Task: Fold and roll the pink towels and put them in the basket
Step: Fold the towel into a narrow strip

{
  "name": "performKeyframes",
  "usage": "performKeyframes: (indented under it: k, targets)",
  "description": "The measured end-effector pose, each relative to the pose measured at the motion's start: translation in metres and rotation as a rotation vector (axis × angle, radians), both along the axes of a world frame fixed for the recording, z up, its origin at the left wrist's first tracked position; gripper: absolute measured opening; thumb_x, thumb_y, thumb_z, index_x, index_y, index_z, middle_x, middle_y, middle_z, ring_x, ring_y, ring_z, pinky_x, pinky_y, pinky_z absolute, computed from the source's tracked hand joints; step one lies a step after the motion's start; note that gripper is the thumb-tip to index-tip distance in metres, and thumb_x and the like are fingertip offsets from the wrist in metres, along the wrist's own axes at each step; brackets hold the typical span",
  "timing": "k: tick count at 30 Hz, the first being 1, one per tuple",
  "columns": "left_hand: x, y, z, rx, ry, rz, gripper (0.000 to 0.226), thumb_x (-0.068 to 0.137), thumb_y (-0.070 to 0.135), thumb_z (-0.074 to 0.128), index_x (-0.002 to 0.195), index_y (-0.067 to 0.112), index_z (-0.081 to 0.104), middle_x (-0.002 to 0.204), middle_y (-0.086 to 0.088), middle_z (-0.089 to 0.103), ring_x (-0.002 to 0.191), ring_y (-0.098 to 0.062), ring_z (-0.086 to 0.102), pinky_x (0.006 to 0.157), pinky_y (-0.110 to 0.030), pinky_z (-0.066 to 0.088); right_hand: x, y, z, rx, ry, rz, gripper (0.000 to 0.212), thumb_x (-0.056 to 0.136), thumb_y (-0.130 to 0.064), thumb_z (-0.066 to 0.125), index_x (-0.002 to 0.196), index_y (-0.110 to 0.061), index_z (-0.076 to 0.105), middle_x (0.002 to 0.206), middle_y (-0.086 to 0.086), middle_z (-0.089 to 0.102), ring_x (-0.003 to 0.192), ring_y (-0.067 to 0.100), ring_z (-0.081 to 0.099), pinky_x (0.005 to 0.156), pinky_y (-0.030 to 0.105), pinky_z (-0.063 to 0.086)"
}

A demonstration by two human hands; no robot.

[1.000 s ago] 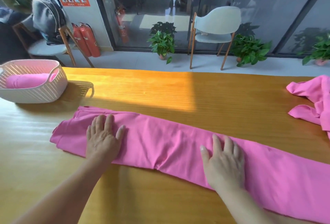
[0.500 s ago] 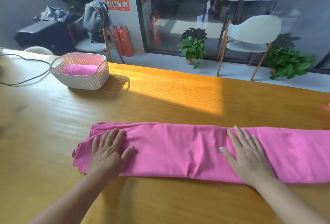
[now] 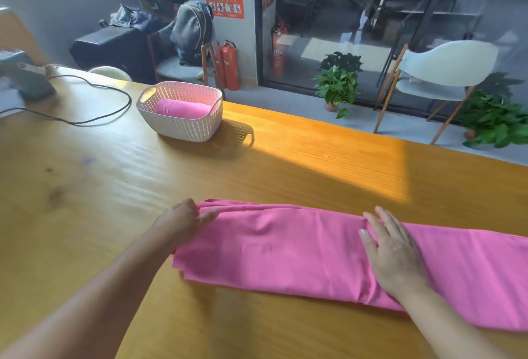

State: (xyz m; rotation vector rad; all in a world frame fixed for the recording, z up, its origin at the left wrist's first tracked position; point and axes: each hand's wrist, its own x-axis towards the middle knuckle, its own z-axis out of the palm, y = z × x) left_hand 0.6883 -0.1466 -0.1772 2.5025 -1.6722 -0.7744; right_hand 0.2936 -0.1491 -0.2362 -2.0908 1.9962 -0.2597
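Note:
A long pink towel point(image 3: 300, 253), folded into a narrow strip, lies across the near part of the wooden table point(image 3: 143, 175) and runs off the right edge of the view. My left hand point(image 3: 185, 217) is at the strip's left end, with its fingers curled over the layered edge and the thumb on top. My right hand point(image 3: 393, 253) lies flat on the towel further right, fingers straight. A white woven basket point(image 3: 183, 128) stands at the far left of the table. One rolled pink towel point(image 3: 181, 108) lies inside it.
A black cable point(image 3: 94, 121) snakes across the far left of the table to a grey device point(image 3: 23, 78). Beyond the table's far edge stand chairs point(image 3: 440, 72), potted plants point(image 3: 337, 84) and red fire extinguishers point(image 3: 228, 67).
My left hand has slid from lying flat on the towel to its left end, and its fingers have curled over the edge. My right hand stays flat. The view has swung left.

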Motion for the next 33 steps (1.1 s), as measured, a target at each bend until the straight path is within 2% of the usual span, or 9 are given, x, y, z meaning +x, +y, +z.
performKeyframes:
  k: [4, 8, 11, 14, 16, 19, 22, 27, 33]
  targets:
    - [-0.005, -0.006, 0.011, 0.174, 0.050, 0.068, 0.053, 0.094, 0.053, 0.052, 0.073, 0.005, 0.059, 0.067, -0.010, 0.059, 0.057, -0.023, 0.057, 0.051, -0.027, 0.044, -0.006, 0.002, -0.004, -0.004, -0.058, -0.015, 0.066, 0.095, -0.055, 0.020, 0.150, -0.024, 0.039, 0.161, -0.003, 0.026, 0.150, 0.014, 0.017, 0.121, 0.030, 0.009]
    - [-0.004, -0.011, 0.010, -0.079, 0.386, 0.237, 0.017, 0.083, 0.018, 0.072, 0.072, 0.010, 0.063, 0.071, -0.007, 0.060, 0.069, -0.022, 0.054, 0.059, -0.028, 0.038, -0.006, 0.002, -0.005, 0.015, -0.013, -0.027, 0.067, 0.095, -0.057, 0.017, 0.151, -0.026, 0.037, 0.161, -0.005, 0.026, 0.150, 0.012, 0.016, 0.120, 0.028, 0.007]
    - [0.000, -0.012, 0.008, -0.193, 0.590, 0.386, 0.017, 0.084, 0.010, 0.069, 0.074, 0.016, 0.055, 0.067, 0.000, 0.061, 0.076, -0.022, 0.055, 0.060, -0.029, 0.038, -0.005, 0.001, -0.006, 0.018, 0.000, -0.031, 0.067, 0.095, -0.057, 0.017, 0.151, -0.025, 0.036, 0.162, -0.006, 0.025, 0.150, 0.011, 0.016, 0.121, 0.027, 0.006]
    - [0.001, -0.006, 0.005, -0.184, 0.605, 0.427, 0.027, 0.080, 0.026, 0.077, 0.096, 0.020, 0.055, 0.088, -0.004, 0.064, 0.083, -0.026, 0.061, 0.062, -0.034, 0.048, -0.005, 0.002, -0.008, 0.013, 0.015, -0.027, 0.069, 0.095, -0.057, 0.015, 0.152, -0.025, 0.035, 0.162, -0.005, 0.024, 0.150, 0.011, 0.014, 0.121, 0.027, 0.004]
    - [0.002, -0.004, 0.003, -0.193, 0.638, 0.448, 0.033, 0.078, 0.022, 0.078, 0.104, 0.018, 0.059, 0.099, -0.010, 0.065, 0.091, -0.031, 0.065, 0.072, -0.044, 0.056, -0.005, 0.002, -0.007, 0.024, 0.037, -0.017, 0.070, 0.094, -0.058, 0.012, 0.153, -0.026, 0.031, 0.163, -0.006, 0.021, 0.151, 0.009, 0.011, 0.122, 0.026, 0.002]
    - [0.001, -0.005, -0.002, -0.277, 0.642, 0.433, 0.027, 0.081, 0.016, 0.074, 0.106, 0.020, 0.063, 0.105, -0.007, 0.068, 0.094, -0.030, 0.065, 0.083, -0.048, 0.057, -0.002, 0.001, -0.004, 0.062, 0.069, -0.002, 0.070, 0.094, -0.058, 0.008, 0.156, -0.028, 0.023, 0.165, -0.007, 0.012, 0.151, 0.008, 0.004, 0.122, 0.027, -0.001]
    - [-0.003, -0.007, -0.005, -0.285, 0.611, 0.428, 0.039, 0.083, 0.023, 0.073, 0.120, 0.020, 0.061, 0.113, -0.007, 0.064, 0.100, -0.027, 0.061, 0.089, -0.045, 0.054, 0.008, 0.002, 0.002, 0.068, 0.104, -0.033, 0.061, 0.101, -0.051, 0.015, 0.157, -0.028, 0.018, 0.166, -0.006, 0.003, 0.152, 0.010, -0.003, 0.124, 0.035, 0.000]
    - [-0.005, -0.009, -0.012, -0.163, 0.469, 0.357, 0.025, 0.082, 0.025, 0.074, 0.103, 0.013, 0.069, 0.093, -0.009, 0.068, 0.091, -0.028, 0.063, 0.070, -0.032, 0.048, 0.078, -0.006, 0.019, -0.087, 0.009, 0.161, 0.054, 0.104, -0.041, 0.031, 0.156, -0.027, 0.024, 0.165, -0.006, 0.006, 0.152, 0.009, -0.003, 0.122, 0.028, -0.006]
    - [-0.012, -0.012, -0.012, -0.326, 0.415, 0.194, 0.007, 0.096, 0.032, 0.056, 0.092, 0.026, 0.055, 0.083, 0.000, 0.063, 0.074, -0.017, 0.056, 0.057, -0.029, 0.042, 0.147, -0.004, 0.008, 0.039, 0.020, 0.404, 0.058, 0.103, -0.055, 0.015, 0.157, -0.037, 0.000, 0.163, -0.013, -0.016, 0.143, 0.000, -0.026, 0.112, 0.022, -0.023]
